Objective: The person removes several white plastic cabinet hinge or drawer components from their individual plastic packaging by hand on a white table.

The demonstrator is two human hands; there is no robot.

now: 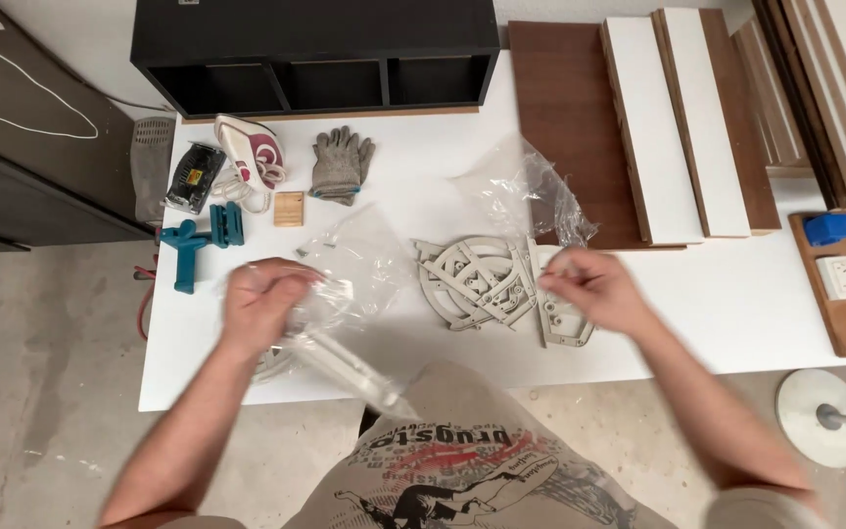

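Both hands grip: left hand [258,299] closed on a clear plastic bag [340,294], right hand [594,287] pinching a grey part [555,264].

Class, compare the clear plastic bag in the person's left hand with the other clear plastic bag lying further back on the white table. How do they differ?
The near bag is gripped by the left hand; the far bag lies free of both hands. The near bag is blurred; the far bag shows sharply. The near bag stretches towards the person; the far bag sits crumpled beside the brown board. Both are clear and crinkled.
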